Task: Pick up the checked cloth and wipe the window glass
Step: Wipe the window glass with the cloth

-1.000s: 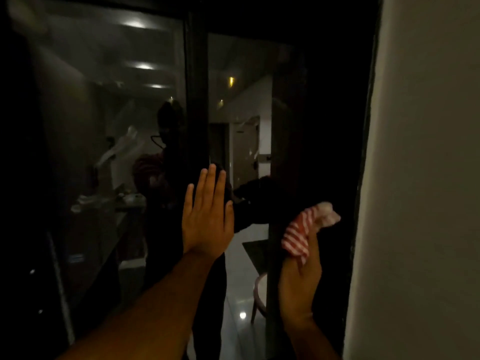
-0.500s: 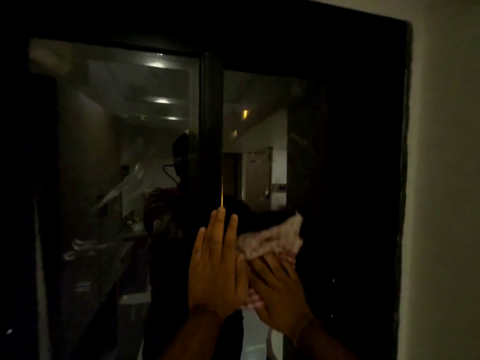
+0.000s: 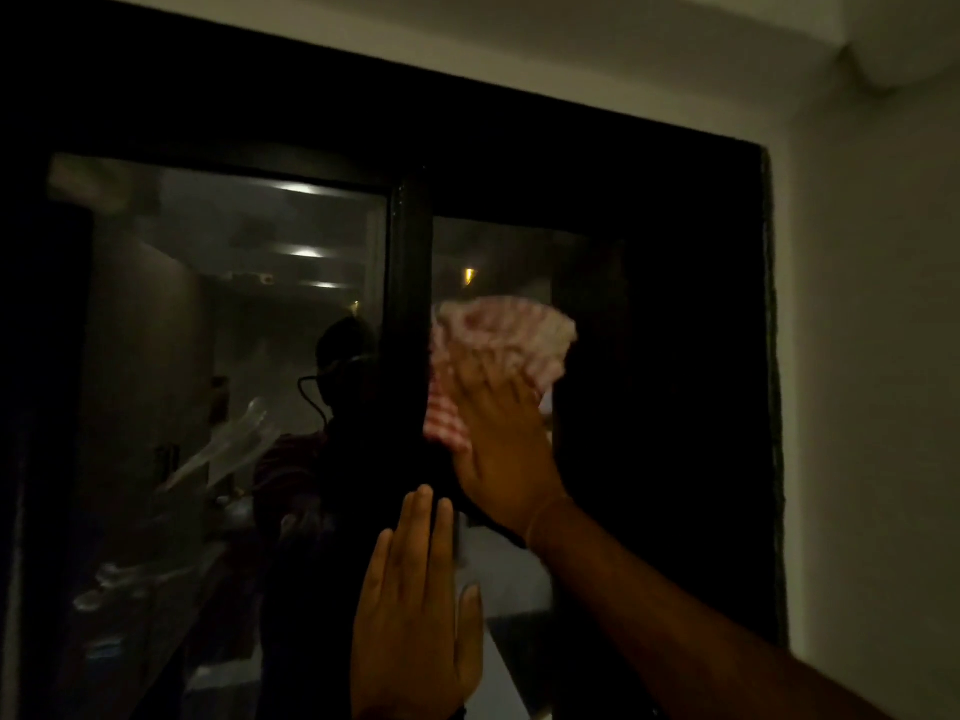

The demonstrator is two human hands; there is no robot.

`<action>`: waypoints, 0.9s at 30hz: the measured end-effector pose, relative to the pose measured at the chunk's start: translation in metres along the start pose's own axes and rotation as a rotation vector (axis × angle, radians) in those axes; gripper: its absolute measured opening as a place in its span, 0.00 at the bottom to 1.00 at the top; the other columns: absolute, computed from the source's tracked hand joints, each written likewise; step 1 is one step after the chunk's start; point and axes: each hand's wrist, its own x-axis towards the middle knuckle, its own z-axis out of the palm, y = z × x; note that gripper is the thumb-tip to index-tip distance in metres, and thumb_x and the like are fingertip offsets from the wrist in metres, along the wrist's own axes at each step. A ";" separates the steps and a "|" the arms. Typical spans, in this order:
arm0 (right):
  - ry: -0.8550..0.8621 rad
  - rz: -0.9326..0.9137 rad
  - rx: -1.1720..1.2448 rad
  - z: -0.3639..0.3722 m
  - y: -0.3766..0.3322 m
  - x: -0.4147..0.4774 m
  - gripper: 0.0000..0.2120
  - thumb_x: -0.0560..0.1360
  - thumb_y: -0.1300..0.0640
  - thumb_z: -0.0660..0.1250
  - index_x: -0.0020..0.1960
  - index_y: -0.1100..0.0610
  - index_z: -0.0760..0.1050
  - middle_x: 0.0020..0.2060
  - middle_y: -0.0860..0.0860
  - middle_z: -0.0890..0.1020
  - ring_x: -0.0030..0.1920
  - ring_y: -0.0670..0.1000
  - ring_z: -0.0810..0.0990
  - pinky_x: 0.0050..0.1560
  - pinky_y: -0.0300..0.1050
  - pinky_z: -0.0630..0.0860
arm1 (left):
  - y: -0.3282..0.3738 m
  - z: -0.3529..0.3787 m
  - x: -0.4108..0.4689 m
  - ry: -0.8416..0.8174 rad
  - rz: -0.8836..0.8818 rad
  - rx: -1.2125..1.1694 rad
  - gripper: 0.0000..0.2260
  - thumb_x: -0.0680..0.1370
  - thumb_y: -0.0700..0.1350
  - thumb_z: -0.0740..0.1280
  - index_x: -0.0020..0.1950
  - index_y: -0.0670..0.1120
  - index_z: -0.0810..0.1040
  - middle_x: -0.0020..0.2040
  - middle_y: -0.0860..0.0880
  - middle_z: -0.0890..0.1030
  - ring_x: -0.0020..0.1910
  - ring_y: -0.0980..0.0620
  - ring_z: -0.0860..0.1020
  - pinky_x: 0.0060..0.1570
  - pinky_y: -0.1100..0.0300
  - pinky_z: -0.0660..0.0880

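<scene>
The room is dim. The red and white checked cloth [image 3: 498, 340] is spread flat against the right pane of the window glass [image 3: 649, 407], blurred by motion. My right hand [image 3: 501, 449] presses on it from below with fingers spread over the cloth. My left hand [image 3: 415, 610] lies flat and open, fingers together, against the dark central frame bar [image 3: 408, 283] lower down, holding nothing. The left pane [image 3: 208, 356] reflects a lit room and a person's dark outline.
A black window frame [image 3: 519, 122] surrounds both panes. A pale wall [image 3: 872, 407] runs along the right side, and a ceiling edge [image 3: 727, 33] lies above. Streaks show on the lower left pane [image 3: 228, 444].
My right hand carried the cloth from beside the wall onto the glass, then slid it upward along the right pane. The left hand stayed flat on the frame. The view tilted upward.
</scene>
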 end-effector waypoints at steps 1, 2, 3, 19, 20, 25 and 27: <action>-0.006 -0.048 -0.025 0.002 0.002 -0.021 0.33 0.83 0.49 0.57 0.86 0.53 0.56 0.85 0.55 0.60 0.86 0.60 0.56 0.85 0.62 0.48 | 0.001 -0.001 0.000 0.009 -0.017 -0.004 0.29 0.88 0.55 0.49 0.85 0.39 0.62 0.85 0.37 0.66 0.90 0.48 0.52 0.84 0.48 0.54; -0.045 -0.104 -0.077 0.005 0.009 -0.046 0.34 0.83 0.47 0.58 0.87 0.51 0.54 0.86 0.54 0.58 0.86 0.60 0.56 0.85 0.59 0.47 | 0.003 -0.002 0.003 0.016 -0.028 -0.014 0.29 0.88 0.55 0.47 0.85 0.40 0.62 0.84 0.37 0.66 0.90 0.49 0.50 0.83 0.49 0.54; -0.073 -0.145 -0.097 0.006 0.018 -0.068 0.35 0.83 0.45 0.57 0.87 0.49 0.52 0.86 0.53 0.57 0.85 0.59 0.56 0.85 0.58 0.47 | 0.003 -0.002 0.004 0.017 -0.035 -0.016 0.29 0.88 0.54 0.46 0.84 0.39 0.63 0.84 0.37 0.66 0.90 0.50 0.50 0.83 0.49 0.54; -0.042 -0.194 -0.043 -0.007 0.010 -0.016 0.34 0.84 0.48 0.59 0.87 0.49 0.50 0.87 0.52 0.53 0.86 0.59 0.55 0.86 0.59 0.48 | 0.001 -0.007 0.004 0.014 -0.025 -0.099 0.30 0.86 0.56 0.54 0.83 0.39 0.65 0.83 0.37 0.68 0.86 0.44 0.60 0.84 0.50 0.54; -0.113 -0.265 -0.088 -0.004 0.016 -0.047 0.35 0.84 0.47 0.61 0.87 0.49 0.52 0.87 0.52 0.54 0.86 0.59 0.57 0.85 0.59 0.52 | 0.001 -0.006 0.004 0.004 -0.032 -0.112 0.31 0.88 0.58 0.50 0.84 0.39 0.64 0.84 0.37 0.67 0.88 0.46 0.57 0.84 0.50 0.54; -0.060 -0.069 -0.008 -0.019 0.069 -0.100 0.24 0.86 0.47 0.58 0.81 0.52 0.70 0.80 0.54 0.68 0.77 0.56 0.73 0.80 0.50 0.68 | -0.003 0.003 0.001 -0.021 -0.021 -0.059 0.34 0.85 0.59 0.54 0.87 0.41 0.59 0.91 0.44 0.55 0.90 0.49 0.51 0.87 0.52 0.47; 0.094 0.209 -0.010 -0.038 0.085 -0.061 0.28 0.85 0.53 0.58 0.84 0.53 0.61 0.83 0.59 0.62 0.86 0.52 0.57 0.87 0.49 0.51 | -0.005 0.006 0.002 -0.025 -0.017 -0.027 0.39 0.80 0.59 0.61 0.87 0.41 0.59 0.91 0.45 0.51 0.90 0.49 0.50 0.88 0.53 0.45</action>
